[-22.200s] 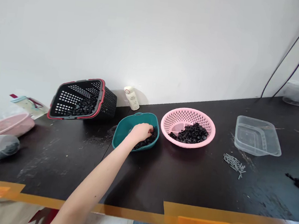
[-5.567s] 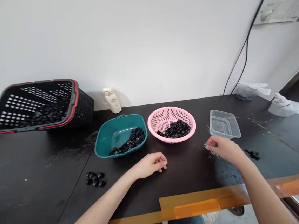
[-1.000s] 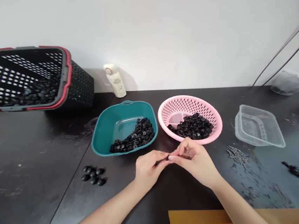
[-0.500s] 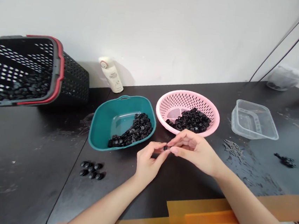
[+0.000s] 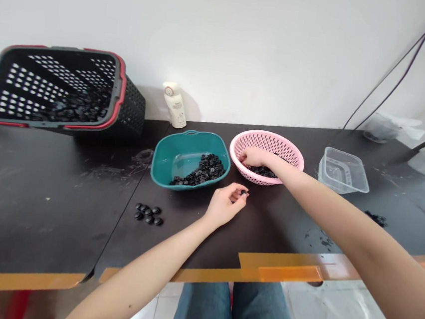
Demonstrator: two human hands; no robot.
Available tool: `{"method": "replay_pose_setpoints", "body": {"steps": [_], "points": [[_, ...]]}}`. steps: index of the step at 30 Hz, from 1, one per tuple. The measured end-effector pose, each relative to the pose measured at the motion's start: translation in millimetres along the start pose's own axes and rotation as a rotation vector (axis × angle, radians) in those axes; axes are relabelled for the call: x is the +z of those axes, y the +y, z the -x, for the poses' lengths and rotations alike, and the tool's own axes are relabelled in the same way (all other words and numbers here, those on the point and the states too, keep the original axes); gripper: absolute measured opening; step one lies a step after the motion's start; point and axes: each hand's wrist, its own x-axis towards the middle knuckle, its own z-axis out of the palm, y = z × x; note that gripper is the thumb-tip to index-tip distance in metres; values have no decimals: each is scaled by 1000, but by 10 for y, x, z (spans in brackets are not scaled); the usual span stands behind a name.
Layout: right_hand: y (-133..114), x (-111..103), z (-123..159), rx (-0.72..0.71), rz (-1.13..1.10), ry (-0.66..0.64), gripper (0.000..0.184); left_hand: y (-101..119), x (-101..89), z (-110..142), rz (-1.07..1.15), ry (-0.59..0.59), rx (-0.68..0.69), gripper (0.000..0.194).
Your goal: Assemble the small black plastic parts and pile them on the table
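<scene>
My left hand (image 5: 229, 201) is closed above the table in front of the bins, its fingertips pinching a small round black plastic part (image 5: 244, 192). Inside the pink basket (image 5: 299, 158), at its left side, my right hand (image 5: 254, 157) has its fingers curled down; whatever they hold is hidden. Black ring-like parts (image 5: 264, 171) lie in that basket, partly covered by my right forearm. The teal basin (image 5: 172, 148) to the left holds a heap of black discs with centre holes (image 5: 207, 170). Several black capped pieces (image 5: 149, 212) stand grouped on the table left of my left hand.
A black basket with red handles (image 5: 118, 105) lies tipped at the back left with black parts inside. A white bottle (image 5: 176, 107) stands near the wall. To the right are a clear plastic tub (image 5: 342, 172) and a small dark pile (image 5: 375, 218). Orange tape (image 5: 288, 267) runs along the front edge.
My right hand has left my left hand and reached into the pink basket. My left hand still pinches the black part. The view has shifted, so the table's front edge and legs show more.
</scene>
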Motion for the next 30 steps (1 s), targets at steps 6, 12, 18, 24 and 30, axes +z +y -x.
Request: {"method": "replay_pose_setpoints", "body": {"steps": [6,12,18,24,30], "points": [[25,-51,153,13,72,124,18,79,27,57,-344,-58,203,22],[129,-66,421,23,96,505,19,149,215,15,-752,-240,525,23],[122,84,798,-17,488,761,20,149,250,-200,-1063,-367,691,25],[-42,213,1099,-126,771,887,31,255,57,-117,-1301,-294,728,23],[-85,405,1210,-232,807,904,29,354,-88,-4,-1444,-289,726,28]]}}
